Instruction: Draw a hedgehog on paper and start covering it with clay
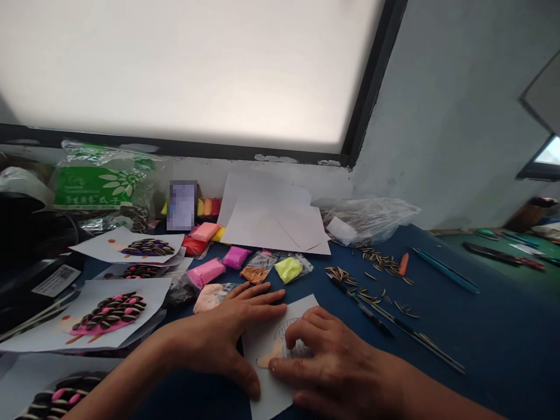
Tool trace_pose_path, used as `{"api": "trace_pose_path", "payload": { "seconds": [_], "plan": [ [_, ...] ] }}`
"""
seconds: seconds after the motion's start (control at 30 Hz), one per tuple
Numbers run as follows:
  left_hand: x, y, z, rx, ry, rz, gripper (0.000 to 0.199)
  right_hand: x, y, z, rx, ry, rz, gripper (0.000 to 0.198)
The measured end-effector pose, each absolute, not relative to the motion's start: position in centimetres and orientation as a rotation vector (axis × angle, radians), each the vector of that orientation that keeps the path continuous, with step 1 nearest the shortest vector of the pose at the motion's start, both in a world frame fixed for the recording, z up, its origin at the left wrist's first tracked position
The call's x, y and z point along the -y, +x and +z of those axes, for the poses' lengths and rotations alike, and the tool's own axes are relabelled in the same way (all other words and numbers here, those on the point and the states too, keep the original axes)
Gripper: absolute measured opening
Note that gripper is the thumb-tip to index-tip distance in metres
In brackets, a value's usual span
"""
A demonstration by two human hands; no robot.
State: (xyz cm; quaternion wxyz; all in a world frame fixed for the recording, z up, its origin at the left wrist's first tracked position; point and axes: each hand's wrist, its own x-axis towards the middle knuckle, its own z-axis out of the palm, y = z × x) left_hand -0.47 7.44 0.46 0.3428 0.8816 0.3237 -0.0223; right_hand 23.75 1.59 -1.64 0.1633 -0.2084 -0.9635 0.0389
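A sheet of white paper (pixel 273 394) lies in front of me, bearing a printed outline with a scaly body. Peach modelling clay (pixel 274 352) is spread over the pointed head end of that drawing. My left hand (pixel 231 332) rests flat along the paper's left edge, fingers stretched and thumb apart. Over the drawing, my right hand (pixel 328 356) touches the clay with its thumb tip. The index finger is bent, with a gap between it and the thumb. The other right fingers are partly hidden. An open packet of peach clay (pixel 212 296) lies just beyond my left hand.
Hedgehog pictures with sunflower-seed spines (pixel 109 315) lie at left. Clay packets (pixel 206 272) sit mid-table. Loose sunflower seeds (pixel 380 261), a pen (pixel 370 315), tweezers (pixel 420 335) and a blue tool (pixel 446 270) lie right. White sheets (pixel 271 221) and a seed bag (pixel 94 186) stand behind.
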Motion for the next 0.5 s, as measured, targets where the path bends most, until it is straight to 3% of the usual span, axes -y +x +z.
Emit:
{"api": "trace_pose_path", "payload": {
  "seconds": [0.5],
  "plan": [
    [-7.8, -0.7, 0.4, -0.786, 2.271, 0.016, 0.095, -1.2, 23.5, -0.3, 2.810, -0.754, 0.336, 0.032]
  ]
}}
